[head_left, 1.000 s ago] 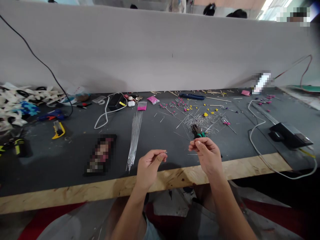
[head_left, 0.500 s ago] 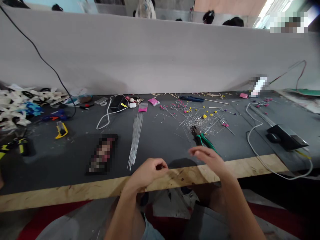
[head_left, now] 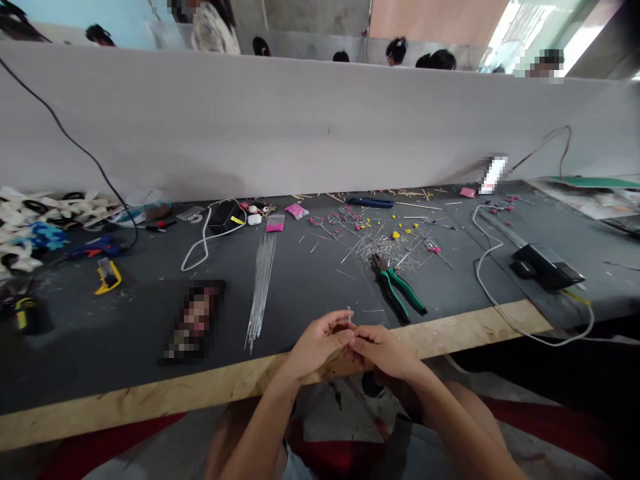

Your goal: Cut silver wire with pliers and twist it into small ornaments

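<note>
Over the table's front edge, my left hand and my right hand meet with fingertips pinched together. A short twisted piece of metal wire sticks up from between them; its lower part is hidden by the fingers. Just beyond my right hand lie pliers with green and black handles, their jaws near a heap of cut wire pieces. To the left of my hands rests a bundle of long straight wires.
Further left are a pixelated dark flat object, a yellow cutter and a blue glue gun. Pink packets and wire shapes with pink bits lie further back. A black box with a white cable stands right.
My right hand has moved left and down from beside the pliers to meet my left hand. The wire piece now shows upright between the fingers. The camera view has shifted slightly.
</note>
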Action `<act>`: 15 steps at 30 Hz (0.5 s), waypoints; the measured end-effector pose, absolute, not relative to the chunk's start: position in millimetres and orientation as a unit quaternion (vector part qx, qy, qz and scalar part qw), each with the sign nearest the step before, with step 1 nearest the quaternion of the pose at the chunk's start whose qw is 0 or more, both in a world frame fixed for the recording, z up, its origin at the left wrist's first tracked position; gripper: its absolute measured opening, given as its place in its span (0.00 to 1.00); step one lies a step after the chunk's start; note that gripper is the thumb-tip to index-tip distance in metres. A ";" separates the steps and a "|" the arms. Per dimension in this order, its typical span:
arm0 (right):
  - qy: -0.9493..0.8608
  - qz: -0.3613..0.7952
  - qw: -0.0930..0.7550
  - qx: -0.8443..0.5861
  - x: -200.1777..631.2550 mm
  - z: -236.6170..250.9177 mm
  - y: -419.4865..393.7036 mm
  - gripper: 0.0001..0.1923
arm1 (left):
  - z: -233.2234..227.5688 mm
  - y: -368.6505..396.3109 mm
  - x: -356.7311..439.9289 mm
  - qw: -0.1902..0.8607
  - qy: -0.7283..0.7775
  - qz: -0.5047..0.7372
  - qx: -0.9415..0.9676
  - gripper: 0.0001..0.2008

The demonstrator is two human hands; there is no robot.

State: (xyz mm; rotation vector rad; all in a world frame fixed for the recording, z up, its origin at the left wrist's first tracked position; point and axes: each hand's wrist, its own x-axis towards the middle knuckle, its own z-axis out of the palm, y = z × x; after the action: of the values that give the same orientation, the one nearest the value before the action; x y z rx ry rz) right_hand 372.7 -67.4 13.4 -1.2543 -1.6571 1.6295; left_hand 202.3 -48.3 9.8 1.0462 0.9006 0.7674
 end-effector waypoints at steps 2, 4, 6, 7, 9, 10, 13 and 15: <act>-0.592 0.598 0.292 -0.455 368.4 14.3 -68.3 0.18 | 7.2 -50.2 211.8 0.708 0.418 0.360 0.440 0.17; -0.599 0.593 0.305 -0.443 367.3 17.2 -67.3 0.15 | 6.0 -51.6 217.3 0.719 0.418 0.392 0.394 0.13; -0.622 0.569 0.303 -0.445 374.0 21.0 -62.0 0.11 | 6.3 -51.8 217.6 0.728 0.401 0.432 0.350 0.11; -0.631 0.543 0.310 -0.459 381.1 22.5 -57.2 0.10 | 6.8 -51.5 216.0 0.730 0.393 0.448 0.334 0.11; -0.614 0.479 0.345 -0.524 401.8 22.7 -43.8 0.10 | 8.3 -50.2 210.5 0.727 0.386 0.465 0.326 0.11; -0.597 0.431 0.377 -0.562 414.0 20.8 -35.8 0.12 | 9.0 -49.4 207.0 0.723 0.390 0.465 0.331 0.12; -0.601 0.262 0.399 -0.641 446.5 7.2 -12.3 0.15 | 10.9 -46.9 196.8 0.707 0.425 0.434 0.361 0.15; -0.619 0.198 0.294 -0.701 458.0 -5.4 -1.2 0.17 | 11.3 -45.7 191.2 0.686 0.455 0.413 0.390 0.16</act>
State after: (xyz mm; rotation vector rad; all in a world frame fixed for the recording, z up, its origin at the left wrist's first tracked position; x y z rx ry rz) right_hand 458.0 -1.2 -5.4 -1.8655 -1.6484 0.5284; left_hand 191.2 -45.7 11.3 0.8739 1.0190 0.9242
